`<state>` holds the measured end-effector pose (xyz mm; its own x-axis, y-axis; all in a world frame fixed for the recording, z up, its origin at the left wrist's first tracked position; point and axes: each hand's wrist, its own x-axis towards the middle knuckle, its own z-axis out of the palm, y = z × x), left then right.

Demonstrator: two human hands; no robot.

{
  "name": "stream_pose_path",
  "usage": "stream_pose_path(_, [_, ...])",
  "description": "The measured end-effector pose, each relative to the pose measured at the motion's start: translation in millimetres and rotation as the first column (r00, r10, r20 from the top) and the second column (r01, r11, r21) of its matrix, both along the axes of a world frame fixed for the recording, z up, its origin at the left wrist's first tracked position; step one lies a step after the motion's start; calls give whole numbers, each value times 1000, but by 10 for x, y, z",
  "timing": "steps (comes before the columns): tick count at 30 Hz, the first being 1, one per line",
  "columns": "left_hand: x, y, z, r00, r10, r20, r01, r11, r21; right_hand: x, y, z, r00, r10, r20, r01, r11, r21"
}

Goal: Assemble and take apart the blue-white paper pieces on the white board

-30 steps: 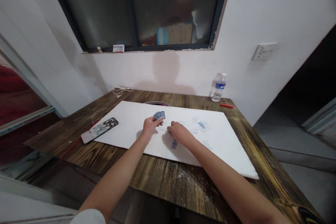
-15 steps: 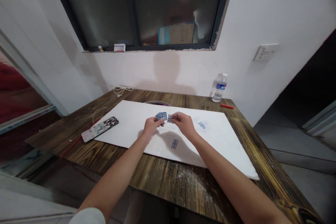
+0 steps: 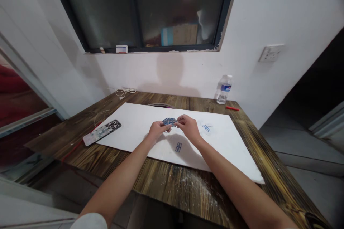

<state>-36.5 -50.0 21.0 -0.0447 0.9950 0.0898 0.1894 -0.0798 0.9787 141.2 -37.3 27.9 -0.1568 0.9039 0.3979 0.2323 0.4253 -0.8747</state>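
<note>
Over the white board (image 3: 139, 128), my left hand (image 3: 156, 131) is closed round a fan of small blue-patterned cards (image 3: 168, 121), thumb across the front. My right hand (image 3: 187, 126) pinches the right end of the same fan, its fingertips covering that edge. Whether it grips one card or several, I cannot tell. Nearer to me on the board lies a flat blue-outlined piece (image 3: 178, 147) split into panels. A similar blue-outlined piece (image 3: 206, 128) lies right of my right hand, beside faint marks.
The board rests on a dark wooden table (image 3: 172, 182). A patterned phone (image 3: 102, 132) lies at its left edge. Behind are a white cable (image 3: 125, 92), a round rim (image 3: 161, 106), a water bottle (image 3: 224, 90) and a red stick-like object (image 3: 232, 108).
My right hand has brought its small card leftward against the fan; the gap between them has closed. My left hand has shifted slightly right. The pieces on the board stay put.
</note>
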Motion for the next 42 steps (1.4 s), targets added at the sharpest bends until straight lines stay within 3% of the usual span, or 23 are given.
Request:
stream_pose_path(9, [-8, -5, 1, 997, -59, -48, 59, 998, 10, -6, -12, -1, 999, -14, 32, 13, 1000, 13])
stream_pose_path(37, [-17, -8, -6, 994, -79, -78, 80, 997, 17, 0, 14, -11, 997, 23, 69, -21, 999, -32])
stream_pose_path(40, [-7, -4, -15, 999, -50, -19, 51, 998, 32, 26, 42, -31, 992, 7, 130, 1, 998, -59])
stream_pose_path(42, [-10, 12, -36, 1000, -12, 25, 11, 999, 41, 42, 53, -68, 964, -35, 264, 48, 998, -41])
